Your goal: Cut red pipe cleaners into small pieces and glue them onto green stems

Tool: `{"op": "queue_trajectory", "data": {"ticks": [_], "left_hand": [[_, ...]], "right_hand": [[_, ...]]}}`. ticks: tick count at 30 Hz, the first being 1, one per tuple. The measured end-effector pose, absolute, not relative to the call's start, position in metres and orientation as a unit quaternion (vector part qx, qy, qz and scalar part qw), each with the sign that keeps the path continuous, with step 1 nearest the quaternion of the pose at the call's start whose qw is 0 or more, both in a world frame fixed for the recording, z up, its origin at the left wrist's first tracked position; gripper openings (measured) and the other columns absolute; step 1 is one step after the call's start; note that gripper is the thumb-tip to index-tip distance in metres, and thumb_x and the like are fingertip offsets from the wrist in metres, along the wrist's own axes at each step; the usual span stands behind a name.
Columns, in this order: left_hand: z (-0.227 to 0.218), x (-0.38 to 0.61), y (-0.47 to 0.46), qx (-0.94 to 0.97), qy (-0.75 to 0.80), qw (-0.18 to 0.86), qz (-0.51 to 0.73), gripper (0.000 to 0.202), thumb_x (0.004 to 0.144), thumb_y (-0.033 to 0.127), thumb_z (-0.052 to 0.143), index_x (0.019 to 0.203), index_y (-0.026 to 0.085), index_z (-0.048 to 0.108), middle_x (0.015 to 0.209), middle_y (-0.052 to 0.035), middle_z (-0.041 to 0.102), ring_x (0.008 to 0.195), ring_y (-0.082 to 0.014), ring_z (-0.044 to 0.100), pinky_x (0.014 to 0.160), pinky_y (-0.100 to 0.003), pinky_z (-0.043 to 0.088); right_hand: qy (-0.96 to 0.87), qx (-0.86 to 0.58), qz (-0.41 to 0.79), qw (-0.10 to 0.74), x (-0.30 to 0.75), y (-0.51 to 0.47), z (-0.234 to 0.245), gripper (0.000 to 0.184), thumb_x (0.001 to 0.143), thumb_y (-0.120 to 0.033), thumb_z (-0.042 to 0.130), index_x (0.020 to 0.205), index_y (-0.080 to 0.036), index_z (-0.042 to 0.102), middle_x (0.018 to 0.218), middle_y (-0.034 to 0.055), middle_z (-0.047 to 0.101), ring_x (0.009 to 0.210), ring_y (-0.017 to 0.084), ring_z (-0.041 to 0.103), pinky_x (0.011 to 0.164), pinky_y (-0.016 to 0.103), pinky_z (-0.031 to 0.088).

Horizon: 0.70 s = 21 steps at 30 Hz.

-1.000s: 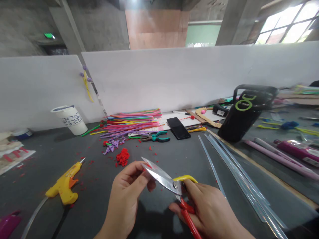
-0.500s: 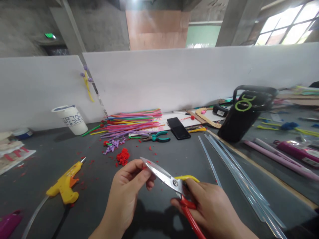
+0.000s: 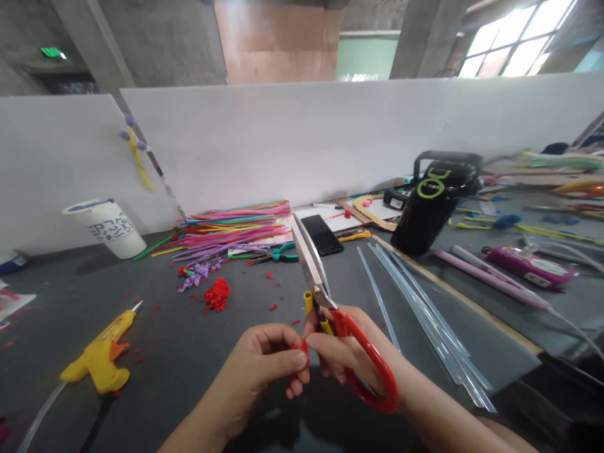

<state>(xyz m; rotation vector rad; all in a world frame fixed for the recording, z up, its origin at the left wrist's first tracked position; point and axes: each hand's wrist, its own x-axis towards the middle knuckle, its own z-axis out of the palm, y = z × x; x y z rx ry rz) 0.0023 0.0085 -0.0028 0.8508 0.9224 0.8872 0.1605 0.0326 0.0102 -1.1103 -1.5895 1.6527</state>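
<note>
I've swung the scissors [image 3: 323,298] to twelve o'clock, right hand [image 3: 346,353] wrapped round them, left hand [image 3: 267,365] pinching red strip [image 3: 305,352]; cutting seems paused.

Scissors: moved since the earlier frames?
Yes, the scissors swung upward in view: their tips, earlier below the black phone, now show beside its upper left corner.

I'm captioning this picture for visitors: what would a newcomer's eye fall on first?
Probably the red-handled scissors near the centre, in the right hand, with the left hand pinching a small red piece just beside it. Next, likely the bright bundle of coloured strands by the white partition, and the yellow glue gun at the picture's left.
</note>
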Motion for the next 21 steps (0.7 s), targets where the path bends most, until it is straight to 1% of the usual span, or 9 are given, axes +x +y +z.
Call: {"op": "queue_trajectory", "data": {"ticks": [7, 9, 11, 13, 14, 15, 17, 19, 21], "left_hand": [[0.0018, 0.0072, 0.0056, 0.397, 0.457, 0.691, 0.396, 0.014, 0.057, 0.021, 0.071, 0.058, 0.013, 0.061, 0.048, -0.0004, 0.060, 0.040, -0.0084, 0.051, 0.042, -0.019, 0.038], [0.0024, 0.0065, 0.0074, 0.418, 0.469, 0.669, 0.398, 0.014, 0.058, 0.023, 0.070, 0.058, 0.013, 0.060, 0.049, -0.0003, 0.060, 0.042, -0.0091, 0.051, 0.043, -0.020, 0.038], [0.0025, 0.0044, 0.0106, 0.469, 0.481, 0.625, 0.397, 0.016, 0.063, 0.027, 0.065, 0.057, 0.014, 0.060, 0.050, -0.0005, 0.058, 0.045, -0.0098, 0.050, 0.046, -0.021, 0.038], [0.0020, 0.0021, 0.0135, 0.532, 0.497, 0.566, 0.387, 0.027, 0.071, 0.032, 0.057, 0.051, 0.014, 0.058, 0.049, -0.0005, 0.055, 0.046, -0.0100, 0.047, 0.048, -0.021, 0.036], [0.0015, 0.0012, 0.0143, 0.554, 0.508, 0.536, 0.384, 0.028, 0.073, 0.032, 0.055, 0.051, 0.014, 0.058, 0.049, 0.0001, 0.053, 0.047, -0.0099, 0.046, 0.048, -0.021, 0.035], [0.0009, 0.0007, 0.0146, 0.567, 0.520, 0.511, 0.383, 0.024, 0.072, 0.030, 0.056, 0.054, 0.015, 0.058, 0.050, 0.0012, 0.051, 0.047, -0.0099, 0.044, 0.048, -0.021, 0.034], [-0.0005, 0.0008, 0.0137, 0.570, 0.536, 0.486, 0.389, 0.008, 0.066, 0.024, 0.062, 0.066, 0.016, 0.061, 0.053, 0.0038, 0.049, 0.049, -0.0098, 0.043, 0.048, -0.021, 0.032], [-0.0019, 0.0021, 0.0120, 0.565, 0.535, 0.491, 0.391, 0.012, 0.063, 0.023, 0.065, 0.073, 0.018, 0.061, 0.056, 0.0045, 0.050, 0.052, -0.0102, 0.043, 0.049, -0.020, 0.032], [-0.0028, 0.0042, 0.0106, 0.555, 0.532, 0.510, 0.387, 0.011, 0.064, 0.026, 0.065, 0.067, 0.017, 0.061, 0.056, 0.0034, 0.052, 0.052, -0.0105, 0.044, 0.049, -0.021, 0.032]], "right_hand": [[-0.624, -0.401, 0.609, 0.283, 0.1603, 0.0305, 0.0087, 0.005, 0.071, -0.021, 0.049, 0.066, -0.018, 0.048, 0.045, -0.0086, 0.045, 0.035, 0.004, 0.038, 0.034, 0.014, 0.029], [-0.624, -0.416, 0.598, 0.285, 0.1596, 0.0302, 0.0087, 0.006, 0.070, -0.019, 0.048, 0.064, -0.018, 0.046, 0.043, -0.0093, 0.043, 0.034, 0.004, 0.038, 0.034, 0.014, 0.029], [-0.620, -0.442, 0.580, 0.289, 0.1594, 0.0308, 0.0095, 0.006, 0.069, -0.017, 0.047, 0.063, -0.018, 0.046, 0.040, -0.0099, 0.040, 0.033, 0.004, 0.037, 0.034, 0.014, 0.029], [-0.616, -0.467, 0.564, 0.291, 0.1599, 0.0321, 0.0103, 0.007, 0.069, -0.017, 0.046, 0.062, -0.018, 0.045, 0.039, -0.0099, 0.040, 0.032, 0.004, 0.036, 0.033, 0.014, 0.028], [-0.614, -0.475, 0.559, 0.291, 0.1603, 0.0330, 0.0105, 0.007, 0.068, -0.017, 0.046, 0.062, -0.019, 0.045, 0.039, -0.0099, 0.040, 0.032, 0.004, 0.036, 0.032, 0.014, 0.027], [-0.613, -0.479, 0.558, 0.289, 0.1607, 0.0339, 0.0105, 0.007, 0.068, -0.017, 0.046, 0.062, -0.019, 0.046, 0.039, -0.0100, 0.040, 0.032, 0.004, 0.036, 0.032, 0.014, 0.027], [-0.610, -0.479, 0.561, 0.289, 0.1611, 0.0354, 0.0097, 0.006, 0.067, -0.017, 0.047, 0.062, -0.019, 0.046, 0.039, -0.0103, 0.040, 0.032, 0.005, 0.037, 0.033, 0.014, 0.029], [-0.609, -0.475, 0.569, 0.285, 0.1608, 0.0362, 0.0081, 0.006, 0.066, -0.016, 0.047, 0.062, -0.019, 0.046, 0.041, -0.0103, 0.041, 0.034, 0.005, 0.038, 0.033, 0.014, 0.029], [-0.610, -0.471, 0.572, 0.282, 0.1595, 0.0360, 0.0064, 0.006, 0.064, -0.014, 0.048, 0.061, -0.019, 0.045, 0.042, -0.0097, 0.041, 0.036, 0.005, 0.040, 0.035, 0.014, 0.029]]}}
